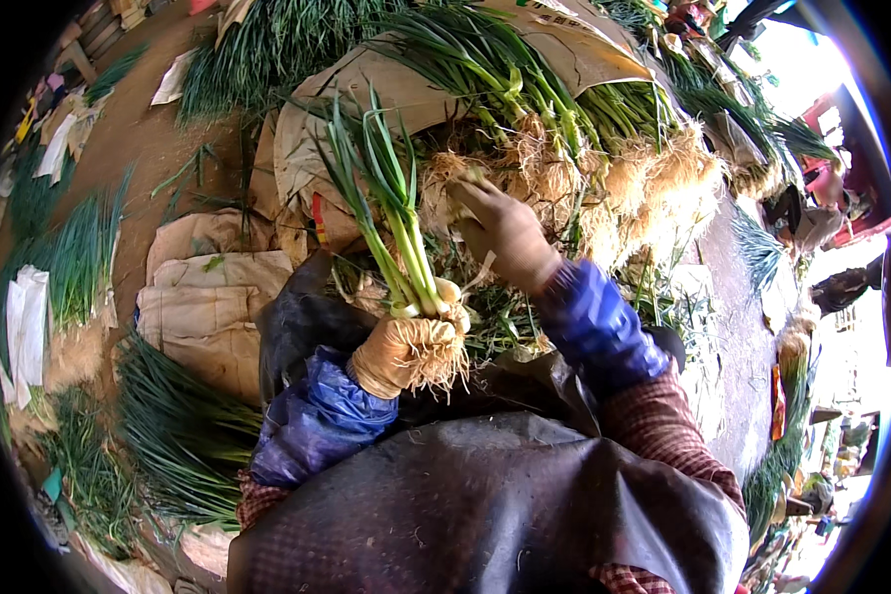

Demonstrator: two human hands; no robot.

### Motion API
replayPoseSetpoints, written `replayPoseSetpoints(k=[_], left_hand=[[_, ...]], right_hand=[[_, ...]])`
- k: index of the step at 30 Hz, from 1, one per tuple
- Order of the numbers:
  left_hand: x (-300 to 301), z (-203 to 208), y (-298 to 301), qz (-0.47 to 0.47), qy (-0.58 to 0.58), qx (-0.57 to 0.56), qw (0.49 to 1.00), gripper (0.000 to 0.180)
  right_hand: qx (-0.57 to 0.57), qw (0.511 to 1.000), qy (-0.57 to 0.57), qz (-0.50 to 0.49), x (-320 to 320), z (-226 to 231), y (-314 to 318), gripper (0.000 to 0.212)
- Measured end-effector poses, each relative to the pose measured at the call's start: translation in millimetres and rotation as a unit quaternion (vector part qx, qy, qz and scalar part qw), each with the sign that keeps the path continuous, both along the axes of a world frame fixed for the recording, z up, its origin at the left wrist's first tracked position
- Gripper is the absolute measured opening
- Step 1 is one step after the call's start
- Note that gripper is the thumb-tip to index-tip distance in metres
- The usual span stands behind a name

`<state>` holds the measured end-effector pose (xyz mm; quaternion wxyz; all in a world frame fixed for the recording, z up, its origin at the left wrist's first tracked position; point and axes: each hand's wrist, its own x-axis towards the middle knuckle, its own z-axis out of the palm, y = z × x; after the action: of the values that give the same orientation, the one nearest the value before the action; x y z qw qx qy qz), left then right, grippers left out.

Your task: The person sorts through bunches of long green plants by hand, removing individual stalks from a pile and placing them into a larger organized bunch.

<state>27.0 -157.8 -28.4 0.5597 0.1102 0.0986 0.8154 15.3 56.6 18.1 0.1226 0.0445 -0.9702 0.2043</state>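
Observation:
A small bunch of green onions stands in my left hand, which wears a tan glove. The fingers wrap round its white lower ends, leaves pointing up and away, with stringy roots spilling over the hand. My gloved right hand is lifted to the right of the leaves, apart from the bunch. Its fingers are curled and a little blurred; what they hold, if anything, I cannot make out. Just beyond it lies a heap of green onions, roots toward me.
A dark apron covers my lap. Loose leaf scraps lie between my arms and the heap. Folded tan sacks lie at the left, above more green onions. Further bundles lie on the brown ground at the far side.

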Motion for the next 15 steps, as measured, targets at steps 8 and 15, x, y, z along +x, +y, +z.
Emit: replayPoseSetpoints(k=[8,15], left_hand=[[6,0,-7,0.053,0.019,0.051,0.997,0.035],[2,-3,-17,0.044,0.031,0.126,0.991,0.030]], right_hand=[[0.329,0.929,-0.137,-0.096,-142,-57,6,0.046],[0.253,0.916,-0.237,-0.200,-94,70,23,0.031]])
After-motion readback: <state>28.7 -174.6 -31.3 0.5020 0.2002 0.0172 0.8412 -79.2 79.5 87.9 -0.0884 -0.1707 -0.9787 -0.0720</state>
